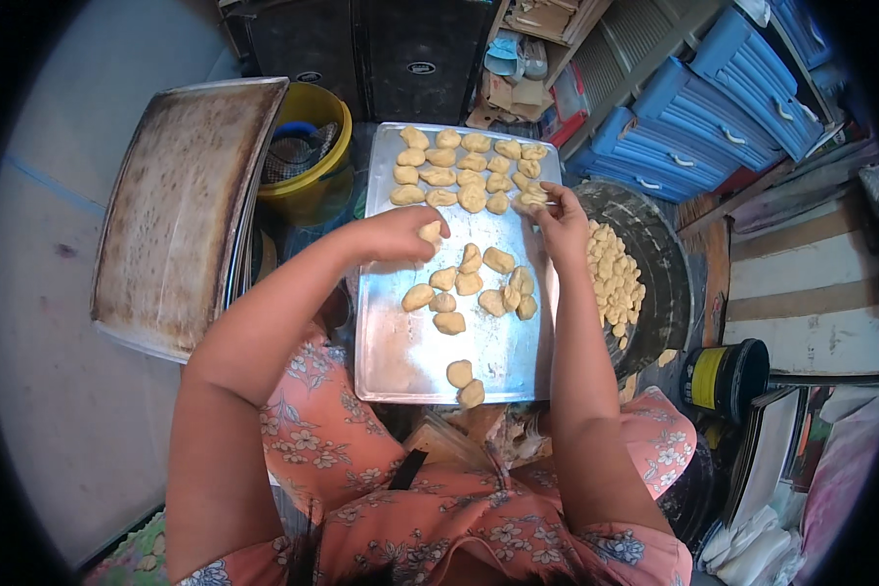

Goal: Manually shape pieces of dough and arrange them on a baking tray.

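A metal baking tray [400,361] lies in front of me. Rows of pale yellow dough pieces [471,181] fill its far part. Nearer the middle several loose dough pieces [469,283] lie in a cluster, and two more sit by the near edge. My left hand [405,234] is closed around a dough piece [431,232] above the tray's left side, just below the rows. At the right end of the nearest row, my right hand [563,223] has its fingertips on a dough piece [531,198].
A round dark tub [659,220] with many dough pieces stands right of the tray. Stained baking trays [181,215] lean at left beside a yellow bucket [337,166]. Blue drawers [723,117] stand at far right, a black bucket [742,376] below them.
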`<state>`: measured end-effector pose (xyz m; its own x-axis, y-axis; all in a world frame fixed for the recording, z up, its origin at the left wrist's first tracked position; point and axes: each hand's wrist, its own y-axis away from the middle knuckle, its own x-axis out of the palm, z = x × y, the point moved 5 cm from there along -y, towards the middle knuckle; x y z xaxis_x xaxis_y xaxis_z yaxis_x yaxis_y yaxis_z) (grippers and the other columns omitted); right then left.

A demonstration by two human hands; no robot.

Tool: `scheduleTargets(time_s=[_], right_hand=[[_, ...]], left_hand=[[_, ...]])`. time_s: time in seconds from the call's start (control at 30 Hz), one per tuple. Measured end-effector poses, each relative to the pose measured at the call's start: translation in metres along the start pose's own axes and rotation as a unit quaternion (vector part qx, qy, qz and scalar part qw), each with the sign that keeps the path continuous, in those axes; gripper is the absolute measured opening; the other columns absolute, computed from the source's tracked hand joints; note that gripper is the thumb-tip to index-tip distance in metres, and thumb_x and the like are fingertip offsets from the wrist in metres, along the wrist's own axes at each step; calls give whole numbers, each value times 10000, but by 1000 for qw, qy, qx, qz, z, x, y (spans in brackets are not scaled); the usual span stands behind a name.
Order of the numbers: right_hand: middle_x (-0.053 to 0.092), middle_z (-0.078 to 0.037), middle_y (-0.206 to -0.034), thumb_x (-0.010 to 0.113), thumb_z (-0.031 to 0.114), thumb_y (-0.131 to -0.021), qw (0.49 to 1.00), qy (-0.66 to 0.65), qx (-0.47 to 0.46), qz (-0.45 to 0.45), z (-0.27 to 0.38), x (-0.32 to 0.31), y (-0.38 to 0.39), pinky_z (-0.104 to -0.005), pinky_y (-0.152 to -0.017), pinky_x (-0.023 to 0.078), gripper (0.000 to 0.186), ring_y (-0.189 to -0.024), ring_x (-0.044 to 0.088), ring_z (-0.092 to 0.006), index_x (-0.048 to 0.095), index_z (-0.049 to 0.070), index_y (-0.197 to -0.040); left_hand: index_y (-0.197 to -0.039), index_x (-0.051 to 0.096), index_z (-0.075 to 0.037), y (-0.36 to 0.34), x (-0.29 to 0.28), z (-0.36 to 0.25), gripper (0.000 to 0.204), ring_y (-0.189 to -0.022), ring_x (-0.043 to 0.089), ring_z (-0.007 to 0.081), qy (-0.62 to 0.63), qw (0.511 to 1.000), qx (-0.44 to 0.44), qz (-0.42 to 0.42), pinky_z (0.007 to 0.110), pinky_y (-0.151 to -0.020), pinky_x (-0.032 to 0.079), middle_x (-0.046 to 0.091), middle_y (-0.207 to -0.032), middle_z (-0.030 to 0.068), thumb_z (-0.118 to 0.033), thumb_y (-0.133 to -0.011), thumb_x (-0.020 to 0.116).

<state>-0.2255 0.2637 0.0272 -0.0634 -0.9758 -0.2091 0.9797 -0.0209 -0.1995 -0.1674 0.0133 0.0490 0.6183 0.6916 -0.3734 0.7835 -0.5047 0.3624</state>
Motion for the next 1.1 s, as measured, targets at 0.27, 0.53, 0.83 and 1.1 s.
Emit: scheduleTargets(time_s=[0.27,0.53,0.83,1.1], right_hand=[[559,-169,-1075,645,93,-785,966,242,-85,-14,2,-1,2,-355,-875,445,314,-995,549,-308,643,59,-1097],[600,-39,-977,729,70,-759,936,-74,137,315,72,84,48,-263,-733,489,409,-835,591,-128,579,26,-1137],[600,-50,-849,716,29,-775,984,-98,83,122,37,47,27,-222,-600,465,348,-713,561,-93,560,-17,-1083],[594,-45,-888,726,-7,-731,993,-97,46,49,27,53,26,-223,-628,471,335,-743,547,-89,620,-21,-1048]], left_hand=[[-1146,515,-22,1,-14,9,450,-751,582,138,78,995,-57,-10,271,-655,482,601,-975,103,-97,-730,670],[-1156,393,-6,-4,-7,-1,516,-578,544,123,237,968,68,-56,251,-514,426,592,-807,89,-115,-780,729],[-1027,549,9,2,-23,6,265,-595,569,108,146,986,16,-74,232,-533,475,590,-745,51,-84,-811,671],[-1009,621,-42,-16,6,1,226,-907,589,298,-236,921,171,-259,381,-785,479,584,-976,142,-112,-795,600]])
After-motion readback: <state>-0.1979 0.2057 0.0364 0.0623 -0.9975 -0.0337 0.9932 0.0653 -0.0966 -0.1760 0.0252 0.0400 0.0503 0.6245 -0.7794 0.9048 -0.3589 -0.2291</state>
